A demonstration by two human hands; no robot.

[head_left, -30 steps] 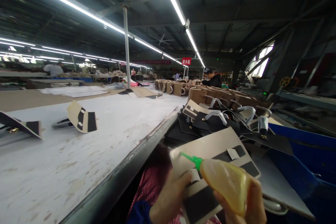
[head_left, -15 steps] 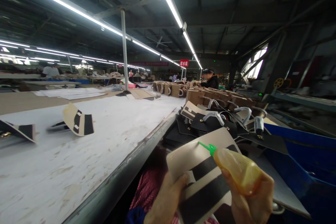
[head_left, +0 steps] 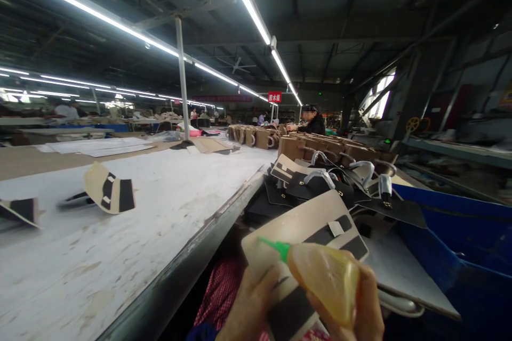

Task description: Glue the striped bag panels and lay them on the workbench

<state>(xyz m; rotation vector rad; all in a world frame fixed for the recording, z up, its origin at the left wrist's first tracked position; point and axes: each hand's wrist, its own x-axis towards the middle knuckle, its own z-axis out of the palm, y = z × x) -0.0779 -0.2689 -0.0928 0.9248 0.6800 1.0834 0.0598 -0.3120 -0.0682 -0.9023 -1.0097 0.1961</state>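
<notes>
My left hand (head_left: 254,301) grips the lower left edge of a cream bag panel (head_left: 290,224) with black strips and a small pale tab, holding it tilted beside the table edge. In my right hand (head_left: 366,298) is a soft glue bottle (head_left: 326,279) of amber liquid, fingers wrapped round it. Its green nozzle (head_left: 276,246) points left, with the tip at or just over the panel's pale upper left part; whether it touches I cannot tell. The bottle hides part of the panel's lower right.
The white-covered table (head_left: 160,224) on the left bears a curved cream-and-black panel (head_left: 110,192) and another at its left edge. Black bag pieces (head_left: 316,186) with wrapped handles are piled beyond my hands. Brown bags (head_left: 296,149) stand behind; a blue bin (head_left: 452,245) is right. A person (head_left: 316,121) stands farther back.
The bottle and my right hand have moved left and slightly down across the panel, bringing the nozzle near its left edge. The small pale tab near the panel's right side is now uncovered. The view has shifted slightly.
</notes>
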